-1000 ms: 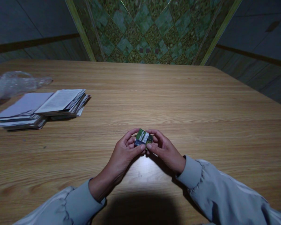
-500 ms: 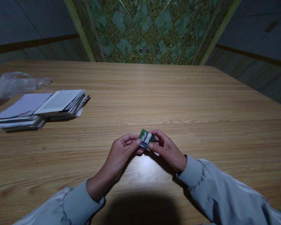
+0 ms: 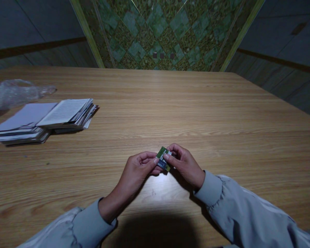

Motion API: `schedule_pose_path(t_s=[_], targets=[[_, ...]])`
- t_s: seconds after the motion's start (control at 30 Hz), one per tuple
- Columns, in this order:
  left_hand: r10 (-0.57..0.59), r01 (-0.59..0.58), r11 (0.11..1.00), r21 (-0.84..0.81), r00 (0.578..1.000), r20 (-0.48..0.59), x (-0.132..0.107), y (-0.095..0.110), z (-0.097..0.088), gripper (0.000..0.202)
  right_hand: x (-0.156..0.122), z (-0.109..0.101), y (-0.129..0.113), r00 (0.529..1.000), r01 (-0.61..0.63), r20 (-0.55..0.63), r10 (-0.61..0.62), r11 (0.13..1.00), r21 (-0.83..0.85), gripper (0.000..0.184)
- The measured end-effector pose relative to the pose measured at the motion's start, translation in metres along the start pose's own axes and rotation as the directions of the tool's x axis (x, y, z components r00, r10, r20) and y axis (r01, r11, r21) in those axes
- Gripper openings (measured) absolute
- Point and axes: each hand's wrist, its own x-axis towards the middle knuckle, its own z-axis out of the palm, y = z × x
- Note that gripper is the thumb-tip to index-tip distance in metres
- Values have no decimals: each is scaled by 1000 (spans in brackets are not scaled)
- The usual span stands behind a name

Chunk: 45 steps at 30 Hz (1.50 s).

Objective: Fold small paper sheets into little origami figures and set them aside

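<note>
A wood-grain table (image 3: pixel 186 110) fills most of the view, running back toward a wall (image 3: pixel 157 20) patterned with green and brown diamonds. A dark, rounded shadow (image 3: pixel 155 234) falls across the table at the bottom.

From below reach 2 grey-blue sleeves, the left sleeve (image 3: pixel 85 224) and the right sleeve (image 3: pixel 237 203), each ending in a gathered cuff.

At the far left lies crumpled clear plastic (image 3: pixel 10 93). Just in front of it are 2 paper stacks set against each other: the left stack (image 3: pixel 26 117) has a plain, pale top sheet, the right stack (image 3: pixel 65 112) a printed top sheet.

The left hand (image 3: pixel 135 172) and the right hand (image 3: pixel 187 165) meet near the middle, both gripping a small green packet (image 3: pixel 162 151). The left thumb presses its left edge and the right thumb lies on its face, fingers curled behind. The packet tilts between the hands, showing pale print and a dark blue band; whether it touches the table I cannot tell.

Smallest are 3 dark squares (image 3: pixel 162 55) in a row low on the wall.
</note>
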Motion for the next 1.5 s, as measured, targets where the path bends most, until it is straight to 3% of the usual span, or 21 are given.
schedule_pose_path(t_s=[0.13,0.4,0.47,0.53,0.63,0.73,0.83,0.9,1.0,1.07,1.2,1.3,1.37,1.5], targets=[[-34,34,999,3,999,15,1,-5,-1,34,0,-5,-1,1000,18,-5,-20,982,-186,27],[-112,108,987,115,993,26,-8,0,1,38,1,-23,-10,978,47,204,36,920,-390,23],[-83,73,976,205,996,45,-11,1,0,35,1,-21,-10,979,62,198,41,871,-487,20],[6,-31,933,358,997,73,-14,2,-2,28,-1,-17,-11,986,73,164,43,767,-637,15],[173,-212,756,619,977,124,-15,3,-5,16,-4,-11,-13,989,79,136,53,589,-805,15],[288,-346,483,804,930,228,-15,4,-8,10,-8,-8,-18,991,95,127,45,436,-895,15],[368,-533,221,817,821,436,-14,3,-11,14,-9,-8,-20,991,127,137,6,327,-936,14],[371,-642,140,754,740,561,-12,1,-14,23,-9,-9,-17,990,140,138,-28,296,-945,14],[320,-736,74,672,656,683,-11,-4,-21,31,-8,-10,-12,990,140,125,-68,298,-944,14],[268,-762,16,647,627,732,-12,-8,-26,36,-6,-11,-10,990,137,117,-82,319,-938,15],[177,-746,-7,666,655,735,-14,-12,-29,45,-6,-23,-10,970,236,182,-161,442,-865,10],[160,-754,-13,657,647,746,-14,-11,-29,49,-12,-38,-13,880,474,380,-285,502,-723,14],[153,-769,-25,639,629,762,-12,-11,-28,51,-18,-47,-13,808,583,512,-292,527,-619,11],[126,-780,-48,624,615,778,-9,-10,-28,56,-26,-53,-9,779,621,543,-313,507,-598,11]])
